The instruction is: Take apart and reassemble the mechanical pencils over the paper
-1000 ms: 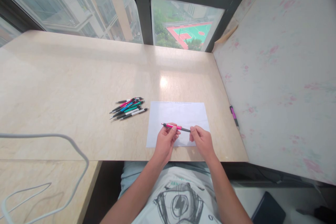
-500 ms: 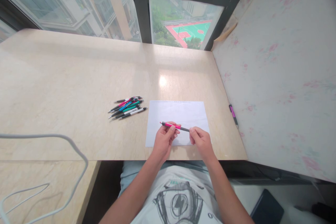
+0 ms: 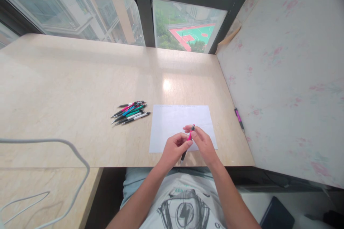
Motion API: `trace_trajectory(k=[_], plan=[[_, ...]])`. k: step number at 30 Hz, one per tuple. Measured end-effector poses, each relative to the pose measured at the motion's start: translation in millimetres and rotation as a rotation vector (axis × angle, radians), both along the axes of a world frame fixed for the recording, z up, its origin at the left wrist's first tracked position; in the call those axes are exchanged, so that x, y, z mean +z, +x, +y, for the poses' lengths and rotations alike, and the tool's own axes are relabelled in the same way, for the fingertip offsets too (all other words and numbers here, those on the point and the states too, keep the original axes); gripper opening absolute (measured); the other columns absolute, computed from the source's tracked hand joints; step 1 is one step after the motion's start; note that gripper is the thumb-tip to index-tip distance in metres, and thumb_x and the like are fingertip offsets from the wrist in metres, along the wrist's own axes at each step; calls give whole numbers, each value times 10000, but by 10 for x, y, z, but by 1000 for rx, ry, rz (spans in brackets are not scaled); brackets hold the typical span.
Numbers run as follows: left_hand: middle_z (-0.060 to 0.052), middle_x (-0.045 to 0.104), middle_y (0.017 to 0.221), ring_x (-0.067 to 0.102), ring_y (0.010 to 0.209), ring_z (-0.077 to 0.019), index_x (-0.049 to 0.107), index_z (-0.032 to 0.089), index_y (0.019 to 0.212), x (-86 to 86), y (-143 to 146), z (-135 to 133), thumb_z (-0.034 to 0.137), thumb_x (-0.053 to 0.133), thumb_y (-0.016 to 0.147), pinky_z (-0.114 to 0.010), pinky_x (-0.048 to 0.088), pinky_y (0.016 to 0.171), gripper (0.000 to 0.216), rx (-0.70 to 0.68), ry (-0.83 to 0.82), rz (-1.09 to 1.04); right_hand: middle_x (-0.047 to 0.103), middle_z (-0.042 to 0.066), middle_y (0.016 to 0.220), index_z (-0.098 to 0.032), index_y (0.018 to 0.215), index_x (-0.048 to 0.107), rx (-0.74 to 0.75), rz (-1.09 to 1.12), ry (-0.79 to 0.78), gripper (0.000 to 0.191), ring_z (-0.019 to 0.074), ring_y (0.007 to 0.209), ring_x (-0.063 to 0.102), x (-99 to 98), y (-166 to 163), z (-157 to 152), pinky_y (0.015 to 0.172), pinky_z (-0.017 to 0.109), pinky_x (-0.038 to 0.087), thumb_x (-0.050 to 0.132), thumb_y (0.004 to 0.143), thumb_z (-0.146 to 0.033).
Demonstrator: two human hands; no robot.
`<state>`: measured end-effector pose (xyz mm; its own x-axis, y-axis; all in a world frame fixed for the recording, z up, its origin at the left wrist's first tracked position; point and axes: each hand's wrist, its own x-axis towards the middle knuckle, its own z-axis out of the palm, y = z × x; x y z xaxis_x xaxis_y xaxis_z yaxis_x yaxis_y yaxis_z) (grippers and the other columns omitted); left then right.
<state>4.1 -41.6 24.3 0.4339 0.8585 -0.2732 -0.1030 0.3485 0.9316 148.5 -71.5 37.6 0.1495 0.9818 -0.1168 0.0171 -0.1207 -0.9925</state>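
Observation:
Between my two hands is a pink and black pen, tilted with its dark tip toward me and its clicker end away. My left hand pinches its middle between thumb and fingers. Around the upper part, near the clicker, my right hand is closed, thumb against the barrel. Both hands are over the near right part of a white sheet of paper. Left of the sheet lies a pile of pens in pink, blue, green, white and black.
A purple and black pen lies along the wall at the right. Grey cable loops over the left side of the desk. Windows border the far edge.
The pen has turned from lying crosswise to pointing its tip toward me. My right hand has moved from the tip end to the clicker end.

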Motion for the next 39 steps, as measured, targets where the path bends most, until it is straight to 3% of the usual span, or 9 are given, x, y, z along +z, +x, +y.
trace_trajectory(k=[4,8,11,14,17,21,28,33,39], plan=[[-6,613,666,510,617,-121,697,144,812,11,38,-45,446,680,839,-253,415,622,304,-121,3,-19,696,39,969,-239,970,692,-153,336,42,221,183,951,627,25,-96,17,847,328,502,608,943,-441],[-36,683,748,574,694,-145,732,154,857,38,-23,-30,403,664,860,-261,439,672,258,-198,77,51,525,-38,715,-253,941,642,-295,803,65,112,111,697,547,122,67,94,660,247,497,645,927,-364],[-42,707,781,590,723,-151,735,165,868,50,-84,-3,385,678,853,-262,437,688,227,-149,120,134,470,-57,680,-252,935,615,-295,1034,40,68,79,558,434,209,299,131,491,183,413,652,917,-305],[-39,693,749,586,697,-149,709,164,869,62,-138,38,405,663,863,-265,450,674,245,-42,92,103,376,-78,561,-219,731,525,-241,1175,35,275,75,464,323,276,478,109,404,182,329,632,926,-380],[-34,679,733,581,685,-146,701,165,871,89,-175,83,409,672,857,-267,460,674,246,31,81,94,271,-86,474,-217,590,368,-225,1240,98,462,84,429,259,322,546,78,390,210,308,614,916,-434],[-27,666,717,579,681,-148,699,170,862,116,-174,97,419,657,866,-273,466,685,252,65,83,110,222,-93,449,-221,560,298,-254,1228,170,462,85,410,184,338,533,98,372,219,269,604,888,-328],[-33,682,741,584,694,-150,702,168,851,87,-108,26,424,672,858,-274,468,691,258,16,58,105,238,-94,480,-231,599,346,-372,1140,173,421,88,423,178,307,481,132,372,197,282,571,927,-371],[-31,682,743,586,693,-146,700,166,854,69,-84,5,417,676,854,-273,469,702,251,7,46,95,223,-92,496,-230,615,370,-349,1058,192,410,89,428,193,276,496,122,372,194,287,595,925,-375],[-24,667,724,587,691,-145,696,164,866,94,-70,15,426,673,855,-273,471,701,263,-11,30,81,306,-92,515,-221,670,455,-387,1190,249,344,69,436,279,262,508,125,385,181,327,633,922,-374]])
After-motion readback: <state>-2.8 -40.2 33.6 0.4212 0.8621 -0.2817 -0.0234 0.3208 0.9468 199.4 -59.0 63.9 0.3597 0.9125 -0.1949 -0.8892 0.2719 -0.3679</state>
